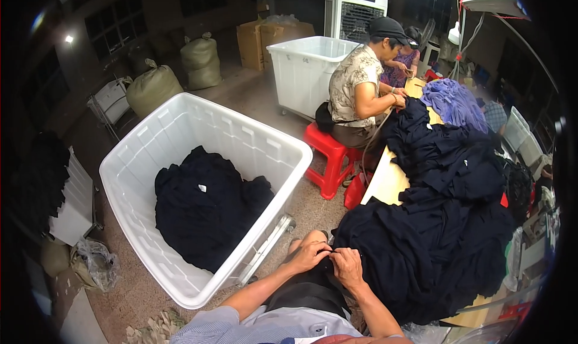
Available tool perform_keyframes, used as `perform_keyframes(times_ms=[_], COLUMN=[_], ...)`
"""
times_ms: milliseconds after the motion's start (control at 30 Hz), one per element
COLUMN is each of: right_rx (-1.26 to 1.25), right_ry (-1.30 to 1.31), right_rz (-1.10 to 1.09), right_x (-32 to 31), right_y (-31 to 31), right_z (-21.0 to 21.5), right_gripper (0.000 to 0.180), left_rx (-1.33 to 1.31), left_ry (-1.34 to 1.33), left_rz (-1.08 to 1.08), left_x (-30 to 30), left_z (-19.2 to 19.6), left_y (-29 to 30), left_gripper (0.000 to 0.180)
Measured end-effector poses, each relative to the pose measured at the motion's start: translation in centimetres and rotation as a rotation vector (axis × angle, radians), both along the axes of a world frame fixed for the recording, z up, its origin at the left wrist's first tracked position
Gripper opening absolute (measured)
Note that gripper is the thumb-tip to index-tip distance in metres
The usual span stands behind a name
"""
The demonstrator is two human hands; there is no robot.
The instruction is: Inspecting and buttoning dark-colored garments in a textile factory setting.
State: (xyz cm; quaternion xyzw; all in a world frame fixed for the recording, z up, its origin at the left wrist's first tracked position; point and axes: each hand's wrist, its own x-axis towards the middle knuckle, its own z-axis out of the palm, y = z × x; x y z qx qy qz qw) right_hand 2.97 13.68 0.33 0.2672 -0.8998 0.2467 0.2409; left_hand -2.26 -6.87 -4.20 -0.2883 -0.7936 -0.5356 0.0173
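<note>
A dark strip of cloth [332, 252] is at the lower centre of the frame, between the person's 2 hands, above the lap. The left hand [310, 257] and the right hand [348, 267] each have a closed grip, fingertips pinched on this cloth, with the hands nearly touching. Whether it joins the dark heap [427, 260] cannot be told.

That heap begins just beside the right hand and fills the right of the frame, covering most of the pale wooden bench [388, 180] and crowding that side. At its far end lies 1 purple-blue pile [454, 103]. Left of the left forearm, the near white tub [208, 110] blocks much of the floor; 1 dark bundle [205, 214] with a small white label lies inside.

Farther out, at upper centre, are 1 more large white tub [304, 73], 1 red stool [328, 163] under a seated co-worker [355, 88], and a 2nd co-worker [402, 70] partly hidden behind. Toward the upper left stand 2 full sacks [200, 61]; at the top, 1 air cooler [356, 13]. At the left edge, 1 white bin [75, 202] has dark cloth over it.
</note>
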Motion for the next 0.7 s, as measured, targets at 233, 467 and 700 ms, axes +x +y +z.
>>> perform_keyframes(times_ms=[233,467,700], right_rx=[-0.055,-0.07,-0.095], right_ry=[-0.047,-0.028,-0.035], right_rz=[0.029,-0.004,-0.042], right_x=[-0.5,0.1,0.6], right_y=[-0.5,-0.5,-0.6], right_z=[0.4,-0.1,-1.0], right_gripper=[0.02,0.019,0.013], left_rx=[0.023,0.147,0.119], left_ry=[-0.027,-0.166,-0.165], left_rz=[0.048,0.165,0.215], left_x=[0.3,2.1,2.7], left_z=[-0.3,0.1,-0.3], left_y=[-0.1,1.1,1.7], left_gripper=[0.018,0.018,0.018])
